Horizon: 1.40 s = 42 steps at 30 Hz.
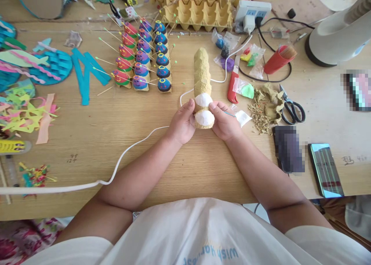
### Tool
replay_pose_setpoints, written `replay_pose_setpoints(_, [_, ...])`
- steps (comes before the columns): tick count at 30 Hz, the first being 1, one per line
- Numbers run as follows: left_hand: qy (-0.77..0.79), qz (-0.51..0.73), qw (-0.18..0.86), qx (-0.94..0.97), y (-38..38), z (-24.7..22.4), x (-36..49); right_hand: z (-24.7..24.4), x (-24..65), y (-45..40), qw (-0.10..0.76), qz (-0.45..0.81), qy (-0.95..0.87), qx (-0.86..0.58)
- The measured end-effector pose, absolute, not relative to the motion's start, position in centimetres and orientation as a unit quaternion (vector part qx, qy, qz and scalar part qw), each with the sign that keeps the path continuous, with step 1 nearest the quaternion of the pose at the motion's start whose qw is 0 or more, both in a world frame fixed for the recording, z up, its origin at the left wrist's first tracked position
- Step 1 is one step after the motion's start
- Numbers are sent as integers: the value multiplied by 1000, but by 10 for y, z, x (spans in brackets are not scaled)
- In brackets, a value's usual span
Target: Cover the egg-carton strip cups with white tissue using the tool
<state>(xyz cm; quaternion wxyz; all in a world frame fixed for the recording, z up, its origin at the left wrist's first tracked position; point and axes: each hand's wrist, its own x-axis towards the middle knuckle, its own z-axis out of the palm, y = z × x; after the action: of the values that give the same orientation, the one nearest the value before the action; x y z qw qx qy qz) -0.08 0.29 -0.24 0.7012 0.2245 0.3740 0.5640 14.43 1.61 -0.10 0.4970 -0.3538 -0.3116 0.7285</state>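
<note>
A strip of yellowish egg carton (202, 77) is held up between my two hands above the table. Its two nearest bumps are covered in white clay (204, 118); the farther bumps are bare. My left hand (183, 122) grips the strip's left side, thumb by the upper white patch. On the right side, my right hand (226, 120) closes on it with the thumb against the same patch. A thin blue stick (230, 114) shows at the right hand's fingers; how it is held is unclear. A small white packet (242, 118) lies just beside that hand.
Painted caterpillar strips (142, 58) with pin antennae stand back left. Egg trays (197, 10) and a power strip (252, 12) are behind. To the right lie a red utility knife (233, 83), scissors (292, 108), carton scraps (269, 102) and phones (326, 170). A white cable (124, 157) crosses the left.
</note>
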Motion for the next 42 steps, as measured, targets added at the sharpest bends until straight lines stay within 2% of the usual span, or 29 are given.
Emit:
replay_pose_setpoints(17, [348, 564, 712, 234, 4, -9, -5, 3, 141, 15, 530, 700, -321, -355])
replay_pose_setpoints(25, [350, 553, 718, 238, 6, -8, -10, 1, 144, 16, 505, 722, -337, -333])
replay_pose_setpoints(42, [346, 562, 714, 235, 4, 1, -5, -3, 143, 20, 521, 713, -322, -342])
